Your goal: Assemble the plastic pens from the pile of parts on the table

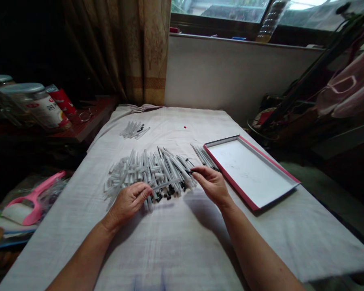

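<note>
My left hand pinches one end of a clear plastic tube, which points to the right over the pile. Between the thumb and fingers of my right hand is a thin black stick with a dark tip, slanting up and left. The tube and the stick are apart. Below and beyond both hands spreads a heap of clear tubes, some with dark rods inside. Small black caps lie along the heap's near edge.
Right of the heap, a shallow red-edged tray stands beside a row of tubes. A smaller group of tubes lies farther back, left of a tiny red piece. Jars stand on a side table; a pink-handled roller lies at left.
</note>
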The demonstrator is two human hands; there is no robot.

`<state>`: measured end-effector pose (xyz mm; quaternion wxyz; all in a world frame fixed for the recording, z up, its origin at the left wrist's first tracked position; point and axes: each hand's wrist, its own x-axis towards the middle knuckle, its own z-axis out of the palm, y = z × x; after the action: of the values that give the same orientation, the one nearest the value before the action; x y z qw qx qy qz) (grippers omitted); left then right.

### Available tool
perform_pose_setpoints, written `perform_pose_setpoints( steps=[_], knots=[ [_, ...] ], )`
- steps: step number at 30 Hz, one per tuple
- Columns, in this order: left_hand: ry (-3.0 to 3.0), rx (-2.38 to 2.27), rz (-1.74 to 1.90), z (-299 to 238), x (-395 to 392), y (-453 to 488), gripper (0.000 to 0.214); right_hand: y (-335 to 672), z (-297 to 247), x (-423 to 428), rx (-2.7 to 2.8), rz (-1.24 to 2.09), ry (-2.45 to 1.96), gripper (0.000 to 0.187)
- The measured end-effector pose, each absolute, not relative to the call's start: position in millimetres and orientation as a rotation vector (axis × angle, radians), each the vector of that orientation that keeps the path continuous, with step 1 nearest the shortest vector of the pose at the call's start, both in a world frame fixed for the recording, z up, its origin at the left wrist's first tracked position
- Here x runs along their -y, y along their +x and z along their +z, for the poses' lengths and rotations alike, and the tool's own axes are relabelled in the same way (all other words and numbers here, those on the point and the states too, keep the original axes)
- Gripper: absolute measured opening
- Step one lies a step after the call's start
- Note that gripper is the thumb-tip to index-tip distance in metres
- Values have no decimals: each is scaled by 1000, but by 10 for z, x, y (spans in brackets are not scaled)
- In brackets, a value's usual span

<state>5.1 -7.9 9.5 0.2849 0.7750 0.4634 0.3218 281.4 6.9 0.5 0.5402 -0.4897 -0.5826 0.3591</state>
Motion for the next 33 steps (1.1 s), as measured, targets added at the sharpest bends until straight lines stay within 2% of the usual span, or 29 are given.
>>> perform_pose_setpoints(
  steps=[6,12,15,21,24,27,33],
  knots=[
    [1965,-1349,849,100,100,49,36,2850,-70,-308,1610,477,-1426,16],
    [1988,-1373,871,53,100,34,31,2797,-92,-310,1685,371,-1480,19],
    [1999,-1367,886,39,100,33,31,2768,11,-214,1651,425,-1396,18],
    [2019,-1334,873,41,110,66,30,2567,188,-22,1567,888,-1204,23],
    [2029,-1326,843,44,108,66,30,2490,181,-2,1417,998,-1184,24],
    [2041,-1368,813,51,92,24,31,2501,186,-28,1246,1027,-1195,30],
    [1998,-1555,879,74,18,-170,38,2705,269,-184,891,852,-1211,39]
  ],
)
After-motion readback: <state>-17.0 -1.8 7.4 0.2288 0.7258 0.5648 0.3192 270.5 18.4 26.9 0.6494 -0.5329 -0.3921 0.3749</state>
